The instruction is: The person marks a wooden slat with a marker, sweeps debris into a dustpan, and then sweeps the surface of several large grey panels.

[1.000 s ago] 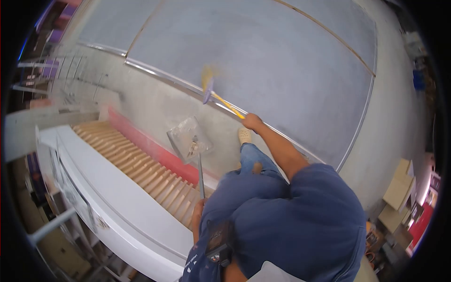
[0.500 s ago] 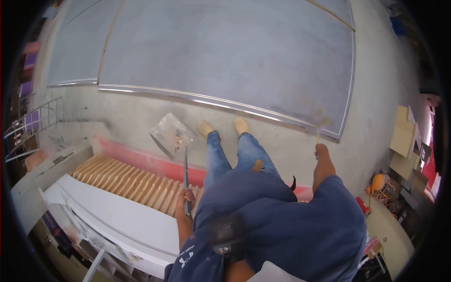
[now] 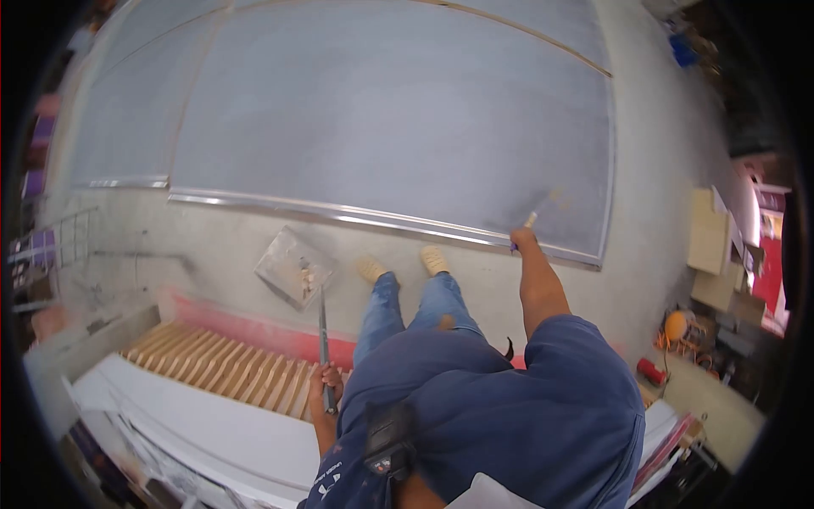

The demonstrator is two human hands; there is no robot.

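My left hand [image 3: 326,383] is wrapped round the grey handle [image 3: 324,335] of a long-handled dustpan. Its pale square pan [image 3: 284,261] hangs low beside my feet, with several small bits [image 3: 306,278] in it. Stretched far out, my right hand [image 3: 523,237] is closed on a small brush [image 3: 532,220] with a light handle; its yellowish tip is smeared by motion. That tip overlaps the lower right corner of a big dark grey board [image 3: 390,110], just above the board's metal ledge [image 3: 339,210].
Yellow clogs [image 3: 434,260] stand below the ledge. A white-topped unit [image 3: 199,416] with wooden slats [image 3: 220,360] lies close on my left. Metal racks [image 3: 72,242] are farther left. Boxes [image 3: 710,229], an orange round object [image 3: 676,326] and cables are at the right.
My right hand has moved left and up toward the board, carrying the brush over its lower corner. The view has shifted slightly; my left hand still holds the dustpan.
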